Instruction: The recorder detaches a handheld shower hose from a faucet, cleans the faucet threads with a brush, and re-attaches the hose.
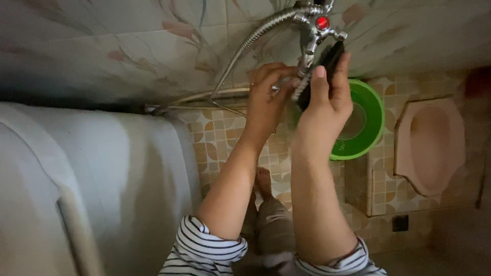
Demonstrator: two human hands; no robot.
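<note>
Item: black, stiff-bristled hand brush (321,71), light and rigid by the look, clamped along its back by the right hand (327,105) against the chrome wall tap (312,30); left hand (266,97) fingers pinched at the tap's spout.

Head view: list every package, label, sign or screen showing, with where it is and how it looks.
No package, sign or screen shows.
Only marking: a small round red cap on the chrome tap, top centre, above the right hand holding a black brush; the left hand grips beside it.
</note>
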